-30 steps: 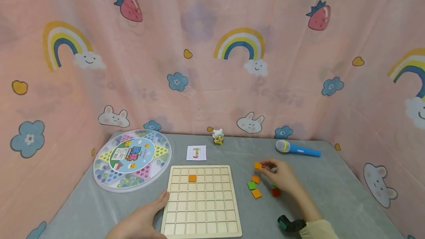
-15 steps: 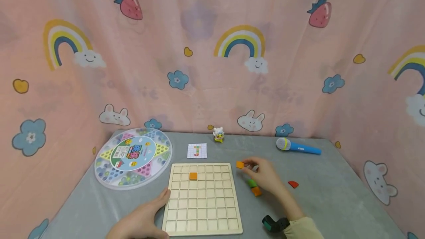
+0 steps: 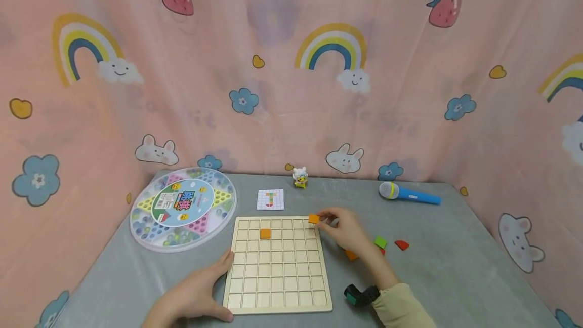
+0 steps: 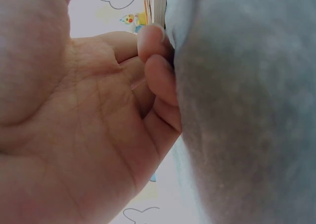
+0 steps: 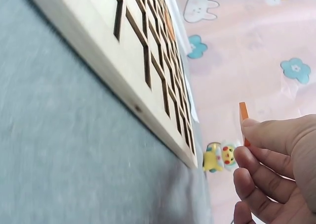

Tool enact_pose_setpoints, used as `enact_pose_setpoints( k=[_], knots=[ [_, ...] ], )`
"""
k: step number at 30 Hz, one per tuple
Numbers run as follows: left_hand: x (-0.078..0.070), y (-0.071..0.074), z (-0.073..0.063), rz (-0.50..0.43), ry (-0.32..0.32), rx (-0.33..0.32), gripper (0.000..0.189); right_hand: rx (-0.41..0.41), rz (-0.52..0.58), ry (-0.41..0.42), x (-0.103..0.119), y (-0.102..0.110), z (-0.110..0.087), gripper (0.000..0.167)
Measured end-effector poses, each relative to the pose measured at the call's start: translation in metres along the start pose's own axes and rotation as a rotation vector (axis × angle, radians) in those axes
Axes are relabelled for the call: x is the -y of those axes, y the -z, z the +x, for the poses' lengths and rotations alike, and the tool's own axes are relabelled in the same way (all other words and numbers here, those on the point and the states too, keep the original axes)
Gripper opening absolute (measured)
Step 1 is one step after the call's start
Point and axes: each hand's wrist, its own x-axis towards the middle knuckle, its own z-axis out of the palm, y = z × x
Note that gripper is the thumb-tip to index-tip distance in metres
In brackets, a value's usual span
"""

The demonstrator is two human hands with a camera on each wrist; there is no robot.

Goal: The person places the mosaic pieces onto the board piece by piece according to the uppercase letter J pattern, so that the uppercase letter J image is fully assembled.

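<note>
In the head view, the right hand (image 3: 345, 229) pinches an orange, flat square tile (image 3: 314, 218) over the far right corner of a pale wooden square-celled board (image 3: 282, 311), while the left hand (image 3: 196, 287) spreads wide along the board's left edge. The tile is held near its margin, so it could slip or twist if the pinch loosens, and a tilted landing could leave it propped on a divider. The right forearm passes over or close to the loose tiles, among them a green square tile (image 3: 380, 242), and a low sleeve or wrist could scatter them. Among containers, the board has a second orange square tile (image 3: 265, 234) lying in a cell of its second row from the far edge; a round, clear-rimmed game case (image 3: 177, 249) holds coloured marbles (image 3: 178, 237). In the left wrist view, the fingers bend loosely by the board's edge; so light a touch might let the board skid if nudged. In the right wrist view, the pinched tile stands edge-on between thumb and fingers, apart from the board; a raised divider could catch it if lowered askew.
</note>
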Motion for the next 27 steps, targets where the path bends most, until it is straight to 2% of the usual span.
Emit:
enact_pose_setpoints(
  k=[10,17,23,27],
  knots=[
    [0.000,0.000,0.001,-0.010,0.002,-0.001,0.127,0.000,0.013,0.011,0.011,-0.016,0.007,0.021],
    [0.001,-0.001,0.000,-0.026,-0.006,0.003,0.127,0.078,0.067,0.046,0.023,-0.031,0.011,0.019],
    [0.002,-0.003,-0.002,-0.028,-0.016,-0.002,0.127,0.155,0.059,0.066,0.028,-0.043,0.012,0.016],
    [0.003,-0.002,-0.002,-0.012,-0.022,-0.014,0.128,0.172,0.040,0.077,0.028,-0.048,0.013,0.016]
  ],
)
